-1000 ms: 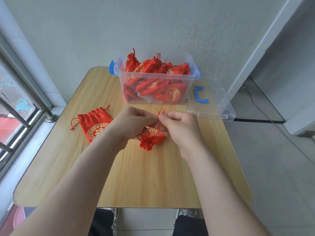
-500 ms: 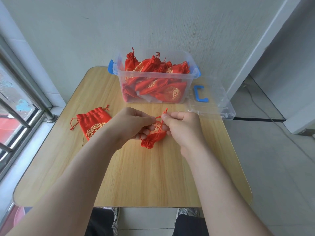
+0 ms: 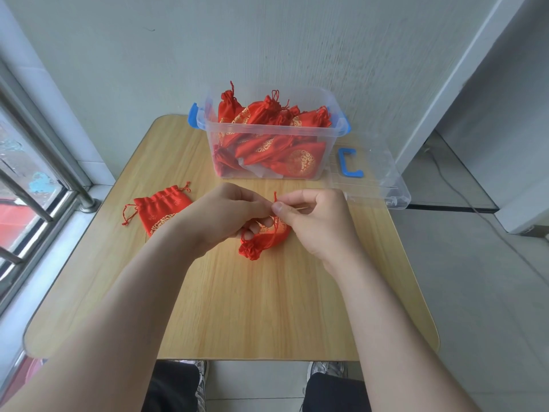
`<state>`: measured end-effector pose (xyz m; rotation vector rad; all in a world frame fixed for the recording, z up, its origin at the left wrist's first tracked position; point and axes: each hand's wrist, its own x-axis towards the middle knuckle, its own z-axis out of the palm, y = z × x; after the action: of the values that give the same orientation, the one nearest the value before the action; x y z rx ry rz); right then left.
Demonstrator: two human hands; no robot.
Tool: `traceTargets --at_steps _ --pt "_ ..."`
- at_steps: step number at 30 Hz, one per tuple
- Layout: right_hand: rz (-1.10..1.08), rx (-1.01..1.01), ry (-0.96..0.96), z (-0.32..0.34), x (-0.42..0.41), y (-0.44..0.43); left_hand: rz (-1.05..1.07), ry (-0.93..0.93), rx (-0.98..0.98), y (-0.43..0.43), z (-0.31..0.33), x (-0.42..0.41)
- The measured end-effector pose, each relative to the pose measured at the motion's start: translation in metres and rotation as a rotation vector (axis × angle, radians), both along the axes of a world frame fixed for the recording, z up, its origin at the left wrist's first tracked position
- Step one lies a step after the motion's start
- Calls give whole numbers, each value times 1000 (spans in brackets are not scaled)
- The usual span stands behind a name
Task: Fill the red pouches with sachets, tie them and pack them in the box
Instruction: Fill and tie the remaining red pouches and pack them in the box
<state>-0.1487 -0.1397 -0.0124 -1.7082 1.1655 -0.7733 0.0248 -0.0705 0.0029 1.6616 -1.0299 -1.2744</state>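
Note:
A red pouch [image 3: 263, 240] with gold print lies on the wooden table [image 3: 252, 307] between my hands, its gathered mouth pointing toward me. My left hand [image 3: 225, 215] and my right hand [image 3: 318, 221] both pinch its thin red drawstring [image 3: 275, 200] above it. A second red pouch [image 3: 162, 208] lies flat at the left, partly behind my left wrist. The clear plastic box [image 3: 267, 171] with blue handles stands at the back, holding several tied red pouches. No sachet is visible.
The box's clear lid [image 3: 374, 179] with a blue clip lies to the right of the box, overhanging the table edge. A window with metal bars [image 3: 35, 185] runs along the left. A wall stands right behind the table.
My fingertips have closed together on the drawstring and lifted slightly. The pouch has shifted a little between my hands. The other pouch and the box have not moved.

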Motion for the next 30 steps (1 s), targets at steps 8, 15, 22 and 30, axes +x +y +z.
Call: traceTargets --at_steps 8,15,22,30 --pt "-10 -178 101 -5 3 -2 17 32 29 -1 2 -4" --pt "173 -427 253 -4 4 4 71 69 77 -3 2 -2" --pt "89 -457 358 -6 5 2 96 53 19 0 1 1" --pt "51 206 87 1 0 -1 137 -513 -139 3 -3 -7"
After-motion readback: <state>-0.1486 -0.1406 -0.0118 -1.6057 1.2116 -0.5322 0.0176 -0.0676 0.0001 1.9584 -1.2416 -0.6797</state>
